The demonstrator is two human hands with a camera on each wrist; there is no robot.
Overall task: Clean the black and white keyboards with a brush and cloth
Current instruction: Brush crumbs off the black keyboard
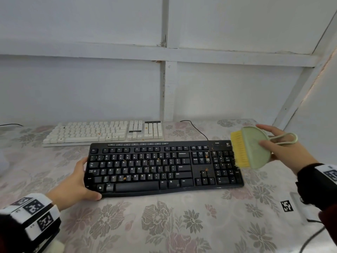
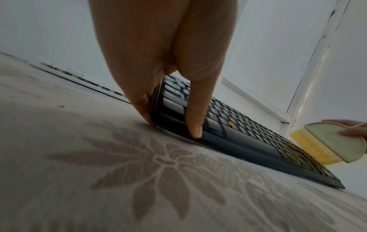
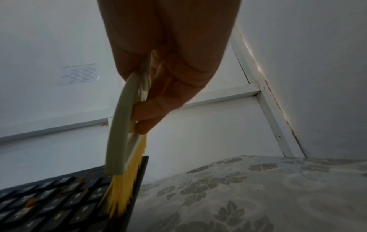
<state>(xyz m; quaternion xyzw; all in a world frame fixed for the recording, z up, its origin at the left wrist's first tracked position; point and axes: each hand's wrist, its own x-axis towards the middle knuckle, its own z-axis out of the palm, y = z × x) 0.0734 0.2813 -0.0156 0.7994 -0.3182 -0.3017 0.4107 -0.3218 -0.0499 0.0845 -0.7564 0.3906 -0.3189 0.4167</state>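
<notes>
The black keyboard [image 1: 155, 170] lies across the middle of the flowered table, with orange crumbs [image 1: 206, 157] on several keys. My left hand [image 1: 76, 179] rests against its left end, straight fingers [image 2: 139, 102] along the side edge and the thumb on the front left corner. My right hand [image 1: 284, 148] grips a pale green half-round brush [image 1: 255, 148] with yellow bristles [image 1: 239, 150]. Those bristles touch the keyboard's right edge by the number pad, as the right wrist view shows with the brush [image 3: 123, 125] held edge-on. The white keyboard [image 1: 102, 132] lies behind, also crumbed. No cloth is clearly in view.
A flowered tablecloth [image 1: 164, 225] covers the table. White panelled walls [image 1: 228, 92] close in behind and at the right. A black cable [image 1: 197, 128] runs behind the black keyboard. A square marker [image 1: 287, 206] and another cable [image 1: 313, 236] lie at the near right. Something white and blurred [image 1: 3, 161] sits at the left edge.
</notes>
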